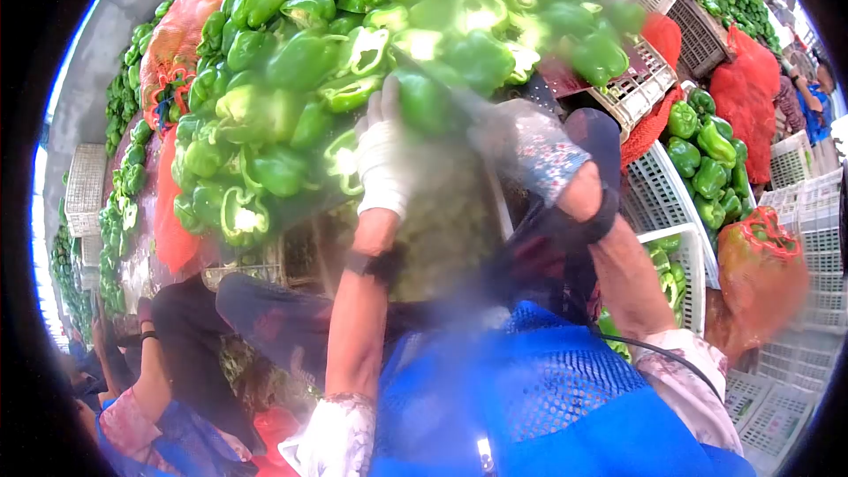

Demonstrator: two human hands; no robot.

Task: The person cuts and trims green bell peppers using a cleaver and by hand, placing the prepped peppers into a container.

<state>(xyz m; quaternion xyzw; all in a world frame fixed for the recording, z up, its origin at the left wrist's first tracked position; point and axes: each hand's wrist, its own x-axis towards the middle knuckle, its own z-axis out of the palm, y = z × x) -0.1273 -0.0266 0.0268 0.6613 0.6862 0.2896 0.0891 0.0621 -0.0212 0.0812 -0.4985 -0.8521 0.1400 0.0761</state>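
Observation:
My left hand (382, 159), in a white glove, reaches up to the pile with its fingers along the left side of a green bell pepper (426, 102), which it grips. The thumb is lost in a blurry patch. Close by on the right is my right hand (521, 137), also gloved, below a floral cuff. Its fingers look curled, but blur hides them; a dark, thin streak runs from it toward the pepper, and I cannot make out what it is. A halved bell pepper (367, 51), its pale inside showing, lies above my left hand.
Green bell peppers (283, 172), whole and cut, are heaped ahead. A white crate (698, 278) with peppers stands at right, near a red mesh sack (760, 274). An orange mesh sack (190, 31) stands at far left. Another person's arm (152, 371) is at lower left.

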